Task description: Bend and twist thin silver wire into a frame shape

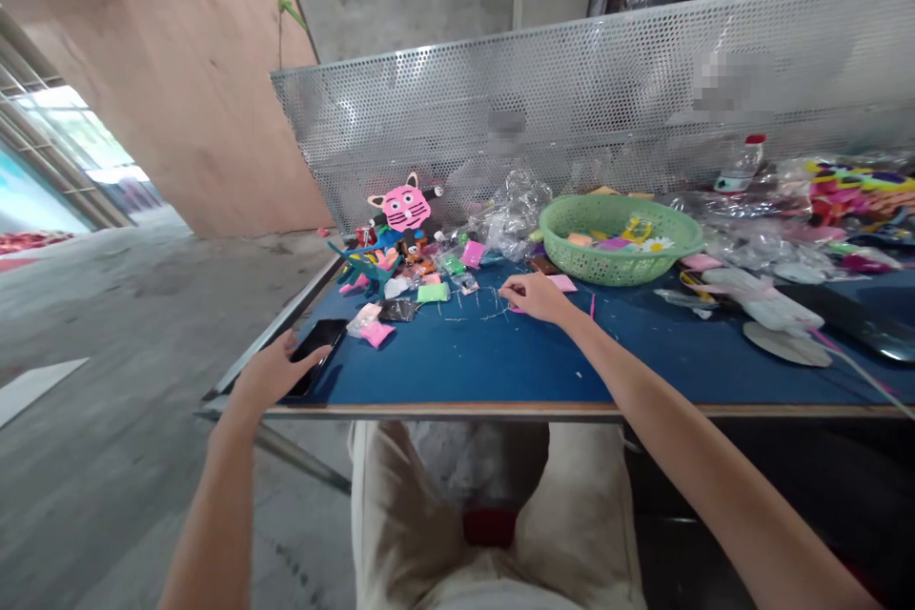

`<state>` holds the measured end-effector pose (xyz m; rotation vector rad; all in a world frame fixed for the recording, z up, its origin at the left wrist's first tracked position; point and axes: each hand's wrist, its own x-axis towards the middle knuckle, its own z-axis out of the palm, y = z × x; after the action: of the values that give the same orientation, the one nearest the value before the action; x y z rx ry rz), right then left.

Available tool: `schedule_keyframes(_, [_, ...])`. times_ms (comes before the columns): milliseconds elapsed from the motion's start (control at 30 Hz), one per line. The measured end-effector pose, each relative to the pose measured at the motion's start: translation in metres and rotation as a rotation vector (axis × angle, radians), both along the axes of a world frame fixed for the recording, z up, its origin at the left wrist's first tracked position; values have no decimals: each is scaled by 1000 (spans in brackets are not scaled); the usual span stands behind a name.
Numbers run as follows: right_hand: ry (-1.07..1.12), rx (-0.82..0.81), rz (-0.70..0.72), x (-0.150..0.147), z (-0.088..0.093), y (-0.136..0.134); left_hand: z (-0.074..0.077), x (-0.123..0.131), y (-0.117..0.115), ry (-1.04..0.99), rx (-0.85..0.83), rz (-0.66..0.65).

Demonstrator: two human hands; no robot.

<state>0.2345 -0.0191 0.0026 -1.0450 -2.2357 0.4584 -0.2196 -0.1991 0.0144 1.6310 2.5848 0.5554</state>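
Note:
My left hand rests at the left edge of the blue table, fingers apart, on or beside a black phone. Near the table's middle, my right hand has its fingers pinched together at the right end of a thin wire frame; whether it grips the wire is too small to tell. A pink piece lies partly under that hand. Left of the wire are a light green packet, a black packet and a pink packet.
A green basket with colourful pieces stands right of centre. Behind the packets is a pink cat figure. Clear plastic wrap, a red-capped bottle and a white cord lie right. A perforated metal panel borders the back.

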Motion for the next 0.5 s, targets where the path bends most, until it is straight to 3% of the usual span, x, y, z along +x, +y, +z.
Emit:
schedule_keyframes(133, [3, -5, 11, 1, 3, 4, -6, -15, -39, 54, 246, -21])
schedule_keyframes(300, [18, -24, 20, 0, 6, 5, -21, 28, -84, 79, 512, -181])
schedule_keyframes(400, [34, -41, 37, 0, 7, 2, -25, 70, -78, -24, 474, -400])
schedule_keyframes(500, [11, -39, 38, 4, 5, -2, -19, 110, -41, -56, 459, -599])
